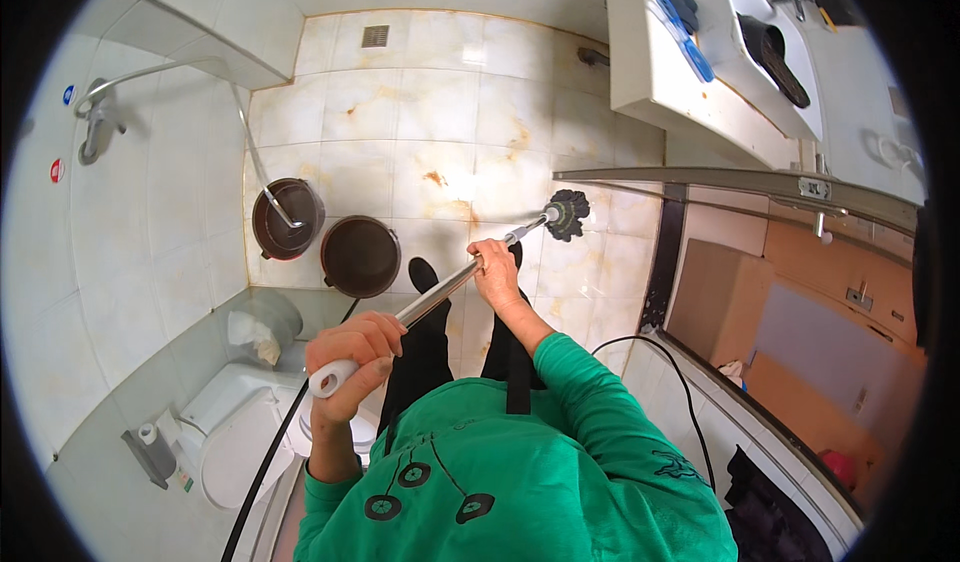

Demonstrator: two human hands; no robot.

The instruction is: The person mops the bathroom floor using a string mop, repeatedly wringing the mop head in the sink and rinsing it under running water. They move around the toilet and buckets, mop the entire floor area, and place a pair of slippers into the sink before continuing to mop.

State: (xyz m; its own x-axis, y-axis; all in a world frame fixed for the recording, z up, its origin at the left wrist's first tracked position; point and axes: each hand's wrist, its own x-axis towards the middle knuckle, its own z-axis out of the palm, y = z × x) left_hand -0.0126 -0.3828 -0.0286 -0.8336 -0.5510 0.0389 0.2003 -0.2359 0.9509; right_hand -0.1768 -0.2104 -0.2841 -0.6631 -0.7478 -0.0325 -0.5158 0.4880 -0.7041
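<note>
A mop [437, 294] with a silver handle slants across the middle of the view. Near the top of its handle, by the white end cap, my left hand [350, 354] is wrapped round it. Farther down the shaft my right hand [493, 270] grips it too. The dark grey mop head [569, 215] rests on the pale marbled tile floor [435, 112], right of my feet. Brownish stains mark several tiles.
Two dark brown buckets stand to my left; a shower hose hangs into the farther bucket [283, 197], beside the nearer bucket [360, 256]. The toilet [235, 452] is at lower left. A sink cabinet [640, 62] and a sliding-door rail [720, 178] are at right. A black cable [690, 402] runs behind me.
</note>
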